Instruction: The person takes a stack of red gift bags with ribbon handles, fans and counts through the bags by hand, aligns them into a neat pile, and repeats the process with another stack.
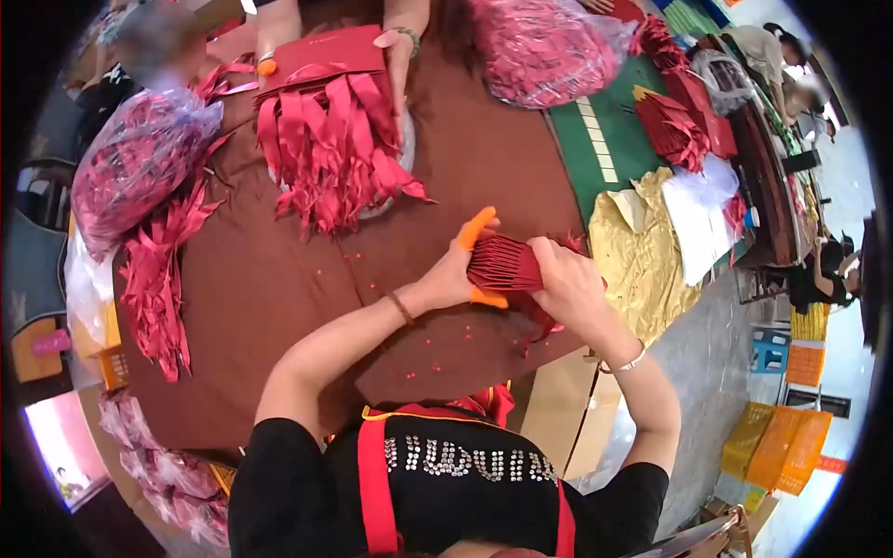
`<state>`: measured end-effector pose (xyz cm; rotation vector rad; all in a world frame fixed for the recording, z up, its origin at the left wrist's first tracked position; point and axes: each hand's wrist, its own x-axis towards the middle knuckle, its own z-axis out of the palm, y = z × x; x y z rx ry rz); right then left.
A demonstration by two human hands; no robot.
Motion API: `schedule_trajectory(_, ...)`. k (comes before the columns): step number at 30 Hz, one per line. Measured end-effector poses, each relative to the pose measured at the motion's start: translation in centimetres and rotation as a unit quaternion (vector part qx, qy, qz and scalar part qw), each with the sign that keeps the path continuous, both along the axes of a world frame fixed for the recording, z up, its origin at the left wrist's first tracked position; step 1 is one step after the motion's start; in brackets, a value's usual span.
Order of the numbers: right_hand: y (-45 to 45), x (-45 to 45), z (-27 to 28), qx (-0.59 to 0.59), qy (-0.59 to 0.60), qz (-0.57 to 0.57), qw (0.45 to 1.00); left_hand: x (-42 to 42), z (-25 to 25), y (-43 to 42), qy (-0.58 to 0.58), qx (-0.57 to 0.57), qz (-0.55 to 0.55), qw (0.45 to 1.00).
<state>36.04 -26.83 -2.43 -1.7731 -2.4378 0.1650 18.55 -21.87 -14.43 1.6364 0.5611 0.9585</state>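
Note:
Between my two hands is a stack of flat red paper bags (502,264), its many edges fanned towards me, with red ribbon showing under the far end. My left hand (456,270) wraps the stack's left end; orange finger covers are on its thumb and a finger. My right hand (569,286) grips the right end from above, its fingertips partly hidden. Both hands are over the brown cloth (446,209). Beyond them, another person's hands (400,60) hold a similar red stack (330,60) with a thick mass of red ribbons (326,139) hanging from it.
Clear plastic sacks of red ribbon lie at the left (144,158) and the back (549,51). Loose red ribbons (158,288) hang at the left edge. Gold wrapping (633,251) and a green mat (605,149) lie right. Orange crates (791,446) stand on the floor.

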Motion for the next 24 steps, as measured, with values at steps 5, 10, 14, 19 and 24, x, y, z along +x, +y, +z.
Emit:
schedule_trajectory(5,0.0,0.1,-0.1,0.040,0.015,-0.001,0.999,-0.7,9.2,1.6,0.251,0.176,-0.012,0.952)
schedule_trajectory(10,-0.3,0.6,-0.8,0.026,0.017,-0.002,1.000,1.0,14.4,0.9,0.303,0.417,-0.057,0.855)
schedule_trajectory(14,-0.6,1.1,-2.8,0.126,0.064,-0.011,0.990,4.2,13.1,0.3,0.449,0.427,-0.135,0.773)
schedule_trajectory(19,-1.2,0.8,-1.5,0.019,-0.026,-0.011,0.999,3.9,12.1,0.2,0.370,0.437,-0.080,0.816)
schedule_trajectory(24,-2.8,2.5,0.2,-0.024,-0.002,-0.071,0.997,4.5,11.9,0.5,0.358,0.459,-0.073,0.810)
